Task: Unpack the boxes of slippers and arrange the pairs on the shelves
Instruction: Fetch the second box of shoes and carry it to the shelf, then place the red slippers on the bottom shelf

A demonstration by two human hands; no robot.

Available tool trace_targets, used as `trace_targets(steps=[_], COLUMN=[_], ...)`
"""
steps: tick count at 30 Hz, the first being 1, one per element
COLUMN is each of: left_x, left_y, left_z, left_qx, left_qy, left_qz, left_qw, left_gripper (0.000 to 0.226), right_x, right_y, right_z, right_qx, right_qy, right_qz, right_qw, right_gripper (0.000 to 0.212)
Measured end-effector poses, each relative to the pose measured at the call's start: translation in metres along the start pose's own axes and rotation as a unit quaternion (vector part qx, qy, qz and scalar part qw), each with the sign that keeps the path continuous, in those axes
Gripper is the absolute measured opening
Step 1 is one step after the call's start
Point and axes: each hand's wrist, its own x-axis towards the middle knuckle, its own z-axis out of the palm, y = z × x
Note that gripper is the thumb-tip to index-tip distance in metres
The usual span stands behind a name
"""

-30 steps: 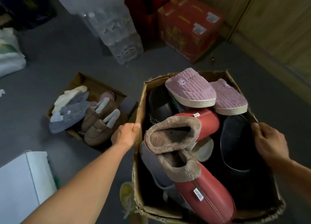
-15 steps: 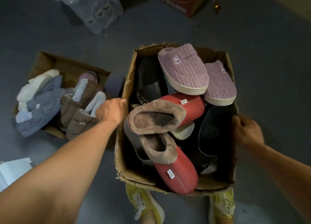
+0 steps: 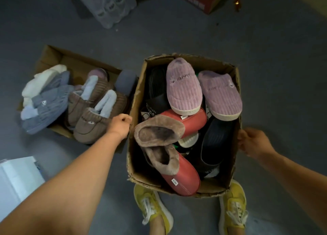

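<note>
A person stands over an open cardboard box (image 3: 136, 100) of slippers, holding it by both side walls: the left hand (image 3: 121, 124) grips the wall at 9 o'clock with fingers curled over the rim, and the right hand (image 3: 251, 142) grips the wall at 3 o'clock, fingers curled round the edge. Inside, two pink corduroy slippers (image 3: 184, 88) lie on top toward 12 o'clock, two red slippers with brown fleece lining (image 3: 169, 141) fill the centre and 6 o'clock, and black slides (image 3: 215, 142) sit along the 3 o'clock side and at 11 o'clock. A second, lower box (image 3: 53, 58) lies on the floor at 9 o'clock, holding brown slippers (image 3: 92, 111) and grey ones (image 3: 47, 102). Yellow sneakers (image 3: 150, 206) show below the held box at 6 o'clock. A pack of water bottles (image 3: 113, 3) stands at 12 o'clock
</note>
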Motion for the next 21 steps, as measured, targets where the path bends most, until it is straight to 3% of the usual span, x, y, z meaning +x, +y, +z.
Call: trace_targets(steps=[5, 10, 21], left_x=[-0.065, -0.133, -0.200], left_y=[-0.003, -0.006, -0.044], left_z=[0.001, 0.007, 0.064], left_qx=[-0.127, -0.271, -0.356], left_qy=[0.023, 0.025, -0.034], left_qz=[-0.026, -0.063, -0.143], left_qw=[0.991, 0.960, 0.923], left_gripper=[0.034, 0.037, 0.057], right_x=[-0.035, -0.056, -0.049], right_y=[-0.016, -0.044, -0.100], right_z=[-0.006, -0.011, 0.017], right_qx=[-0.004, 0.017, -0.024], right_qy=[-0.036, -0.071, -0.146], right_qz=[-0.029, -0.026, -0.045], right_qw=[0.999, 0.997, 0.988], right_gripper=[0.032, 0.026, 0.014])
